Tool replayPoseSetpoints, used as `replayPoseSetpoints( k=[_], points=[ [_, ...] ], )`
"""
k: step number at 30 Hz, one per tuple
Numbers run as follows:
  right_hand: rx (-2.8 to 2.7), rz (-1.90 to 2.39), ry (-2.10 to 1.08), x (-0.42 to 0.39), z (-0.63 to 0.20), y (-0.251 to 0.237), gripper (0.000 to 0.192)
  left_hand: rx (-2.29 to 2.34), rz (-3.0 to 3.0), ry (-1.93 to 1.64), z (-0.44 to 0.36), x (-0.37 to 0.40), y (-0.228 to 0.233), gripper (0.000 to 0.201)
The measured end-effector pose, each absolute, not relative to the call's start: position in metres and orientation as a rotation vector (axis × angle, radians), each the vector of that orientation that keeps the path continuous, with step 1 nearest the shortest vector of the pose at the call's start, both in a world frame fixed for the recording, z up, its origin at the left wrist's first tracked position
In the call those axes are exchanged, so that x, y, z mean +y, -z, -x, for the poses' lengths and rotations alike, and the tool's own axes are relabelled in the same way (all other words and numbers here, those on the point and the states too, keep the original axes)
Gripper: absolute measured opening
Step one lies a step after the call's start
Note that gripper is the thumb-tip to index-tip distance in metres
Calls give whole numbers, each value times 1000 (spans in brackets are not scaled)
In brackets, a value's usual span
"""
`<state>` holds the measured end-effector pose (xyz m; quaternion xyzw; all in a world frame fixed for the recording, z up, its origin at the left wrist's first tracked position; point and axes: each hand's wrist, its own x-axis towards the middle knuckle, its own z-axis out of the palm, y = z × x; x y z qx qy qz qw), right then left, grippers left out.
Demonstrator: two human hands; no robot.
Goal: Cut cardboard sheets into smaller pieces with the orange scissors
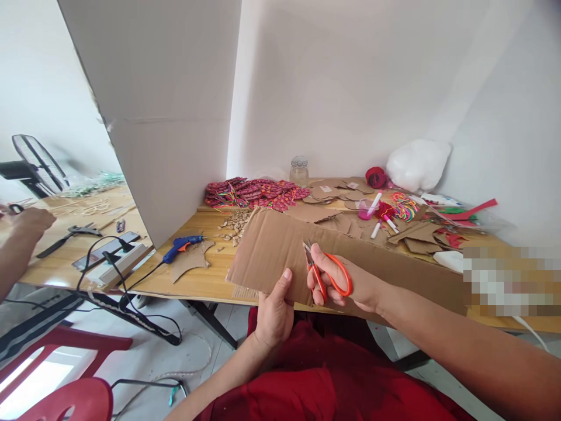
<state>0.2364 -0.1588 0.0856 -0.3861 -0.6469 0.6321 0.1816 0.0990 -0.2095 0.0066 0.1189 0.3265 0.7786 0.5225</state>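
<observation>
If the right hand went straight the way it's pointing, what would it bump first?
The cardboard sheet: the scissors in the right hand are already at it. Beyond, maybe the red patterned bundle, though depth is unclear.

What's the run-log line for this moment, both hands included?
Left hand: gripping cardboard sheet at near edge | Right hand: holding orange-handled scissors, blades at sheet | Nearby: blue glue gun on tabletop

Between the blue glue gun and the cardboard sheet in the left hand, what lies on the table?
A cardboard offcut with a curved edge, then wooden tabletop; small beige pieces are scattered near the cardboard sheet. The head view shows this.
</observation>
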Motion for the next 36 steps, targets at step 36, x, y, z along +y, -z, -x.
replayPoseSetpoints(
  k=[36],
  points=[
    [-1872, 1147, -1421, -148, -225, -76, 66, 773, -297, -1840, -103, -209, -4, 63]
  ],
)
